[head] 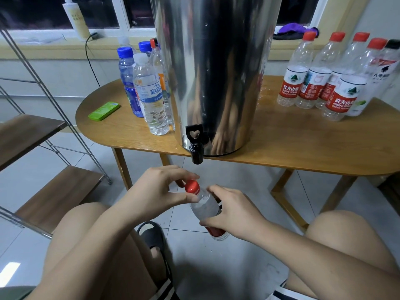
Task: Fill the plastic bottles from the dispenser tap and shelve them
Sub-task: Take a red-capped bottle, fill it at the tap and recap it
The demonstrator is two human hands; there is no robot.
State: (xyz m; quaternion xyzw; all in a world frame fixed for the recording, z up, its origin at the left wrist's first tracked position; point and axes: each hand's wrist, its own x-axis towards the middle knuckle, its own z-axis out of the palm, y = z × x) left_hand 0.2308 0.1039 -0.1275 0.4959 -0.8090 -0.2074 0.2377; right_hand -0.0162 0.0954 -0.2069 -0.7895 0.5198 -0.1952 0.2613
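A clear plastic bottle [205, 207] with a red label is held low in front of me, below the black tap [196, 146] of the steel dispenser [214, 68]. My right hand [232, 214] is wrapped around its body. My left hand [159, 191] pinches its red cap [192, 187], which sits on the neck. Several empty red-capped bottles [320, 76] stand on the table to the right of the dispenser. Several filled bottles [149, 92] with blue and white caps stand to its left.
The wooden table [303, 144] carries the dispenser at its front edge, and a green box [104, 111] lies at its left end. A metal-framed shelf unit [43, 135] with wooden boards stands at the left. My knees and a black slipper [151, 237] are below my hands.
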